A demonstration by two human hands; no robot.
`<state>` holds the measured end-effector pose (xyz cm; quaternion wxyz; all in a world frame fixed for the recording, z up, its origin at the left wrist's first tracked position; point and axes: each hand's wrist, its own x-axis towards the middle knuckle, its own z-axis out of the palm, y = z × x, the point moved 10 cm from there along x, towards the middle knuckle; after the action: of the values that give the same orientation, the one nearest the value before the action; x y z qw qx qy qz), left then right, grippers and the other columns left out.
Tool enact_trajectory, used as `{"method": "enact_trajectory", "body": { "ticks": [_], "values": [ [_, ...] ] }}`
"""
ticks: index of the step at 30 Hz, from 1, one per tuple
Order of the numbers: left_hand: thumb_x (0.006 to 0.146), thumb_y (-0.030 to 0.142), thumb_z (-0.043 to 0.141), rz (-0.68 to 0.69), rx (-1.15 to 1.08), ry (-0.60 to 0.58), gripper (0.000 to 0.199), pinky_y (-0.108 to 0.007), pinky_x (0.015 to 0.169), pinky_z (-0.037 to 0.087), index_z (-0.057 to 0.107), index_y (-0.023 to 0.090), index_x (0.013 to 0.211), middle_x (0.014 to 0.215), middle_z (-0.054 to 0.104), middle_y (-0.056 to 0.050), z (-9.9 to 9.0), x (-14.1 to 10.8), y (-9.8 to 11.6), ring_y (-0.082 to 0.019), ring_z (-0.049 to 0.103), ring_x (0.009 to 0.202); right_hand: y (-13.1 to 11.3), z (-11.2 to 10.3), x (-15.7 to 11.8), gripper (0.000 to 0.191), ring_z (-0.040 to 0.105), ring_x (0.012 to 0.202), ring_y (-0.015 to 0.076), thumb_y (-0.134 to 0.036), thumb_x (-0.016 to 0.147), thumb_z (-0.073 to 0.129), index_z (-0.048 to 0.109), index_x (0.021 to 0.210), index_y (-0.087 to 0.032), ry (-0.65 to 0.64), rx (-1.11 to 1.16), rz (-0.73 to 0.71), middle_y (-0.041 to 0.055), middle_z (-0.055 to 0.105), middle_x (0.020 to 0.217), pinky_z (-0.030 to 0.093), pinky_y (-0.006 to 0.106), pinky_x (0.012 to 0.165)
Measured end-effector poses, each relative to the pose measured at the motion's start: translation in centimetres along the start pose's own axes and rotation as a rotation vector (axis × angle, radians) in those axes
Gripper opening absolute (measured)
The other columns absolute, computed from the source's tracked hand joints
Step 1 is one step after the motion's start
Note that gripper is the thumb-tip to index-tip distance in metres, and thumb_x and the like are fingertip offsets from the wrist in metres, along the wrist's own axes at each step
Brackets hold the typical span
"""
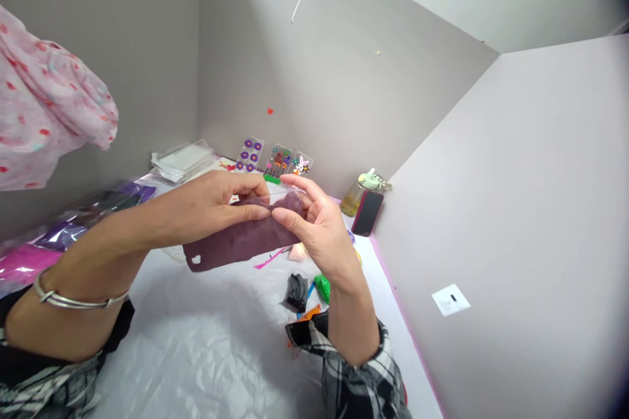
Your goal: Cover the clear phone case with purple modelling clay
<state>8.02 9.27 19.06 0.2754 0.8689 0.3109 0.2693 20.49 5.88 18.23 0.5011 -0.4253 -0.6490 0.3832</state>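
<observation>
A thin sheet of plum-coloured modelling clay (236,242) hangs in the air above the table, pinched along its upper edge, with its free end drooping toward the lower left, where a small white hole shows near the corner. It looks light, soft and floppy (the sort of thin sheet that could stretch or tear under its own weight), so a broad hold along the upper edge seems safer than a pinch at one corner.

The left hand (211,200) reaches in from the left and the right hand (314,229) from below. Each is closed on the clay, with the thumb in front and the fingers behind, and the two sit just beside each other. A metal bangle (73,301) circles the left wrist, and a plaid sleeve (358,380) covers the right forearm.

Beneath them, a white plastic cover (196,340) spreads over the table, with a black clay lump (297,291) and a green clay lump (323,288) close together. Farther off stand three clear cards with clay decorations (279,160), one showing purple flowers and another a bunny. To their right, a black phone (367,213) leans against a bottle (352,200). Purple and magenta plastic bags (29,262) lie at the left, below a pink floral cloth (44,105).
</observation>
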Motion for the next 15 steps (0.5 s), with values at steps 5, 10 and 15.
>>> {"method": "enact_trajectory", "body": {
  "ticks": [5, 10, 15],
  "values": [
    [0.096, 0.043, 0.057, 0.015, 0.005, -0.015, 0.024, -0.021, 0.055, 0.042, 0.069, 0.024, 0.087, 0.073, 0.070, 0.006, 0.13, 0.03, 0.27, -0.012, 0.063, 0.064, -0.10, 0.16, -0.01, 0.051, 0.052, 0.071, 0.0161, -0.016, 0.081, 0.074, 0.060, 0.129, -0.026, -0.011, 0.009, -0.017, -0.0027, 0.058, 0.079, 0.043, 0.030, 0.066],
    [0.098, 0.042, 0.054, 0.029, 0.003, -0.048, 0.028, -0.020, 0.054, 0.041, 0.070, 0.024, 0.082, 0.070, 0.068, 0.006, 0.43, -0.21, 0.57, -0.012, 0.061, 0.062, 0.10, 0.37, 0.00, 0.041, 0.053, 0.069, 0.0154, -0.016, 0.084, 0.068, 0.063, 0.124, -0.024, -0.024, 0.068, -0.009, -0.0032, 0.059, 0.075, 0.041, 0.031, 0.066],
    [0.096, 0.038, 0.055, 0.044, 0.029, -0.054, 0.027, -0.020, 0.057, 0.041, 0.071, 0.023, 0.082, 0.070, 0.070, 0.005, 0.33, -0.09, 0.55, -0.013, 0.062, 0.064, 0.39, 0.54, -0.01, 0.045, 0.049, 0.066, 0.0146, -0.018, 0.082, 0.072, 0.062, 0.125, -0.025, -0.055, 0.026, 0.004, -0.0050, 0.053, 0.072, 0.038, 0.029, 0.062]
  ]
}}
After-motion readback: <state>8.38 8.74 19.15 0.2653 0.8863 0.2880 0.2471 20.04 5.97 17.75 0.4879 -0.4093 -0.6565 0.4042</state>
